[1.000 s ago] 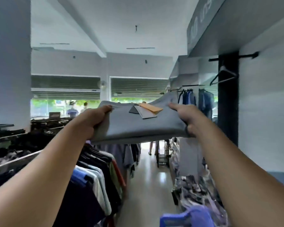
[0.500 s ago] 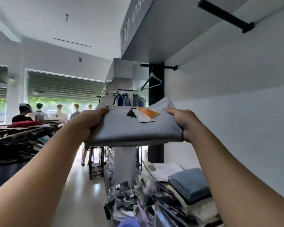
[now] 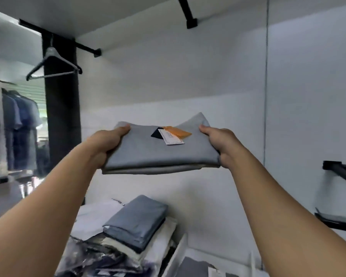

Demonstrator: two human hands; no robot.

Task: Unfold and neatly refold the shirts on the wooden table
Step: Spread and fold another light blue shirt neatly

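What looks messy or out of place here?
The grey folded shirt between the left hand and right hand looks tidy. Below it, the crumpled dark patterned clothes lie heaped beside the neatly stacked blue-grey folded shirt.

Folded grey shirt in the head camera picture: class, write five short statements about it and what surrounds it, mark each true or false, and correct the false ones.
1. The left hand and right hand grip the folded grey shirt at opposite ends. True.
2. A blue-grey folded garment tops the stack of clothes below. True.
3. The shirt rests on that stack. False: it is held in the air above it.
4. Tags lie on the shirt, one orange. True.
5. The hanger at upper left carries a jacket. False: it hangs bare.
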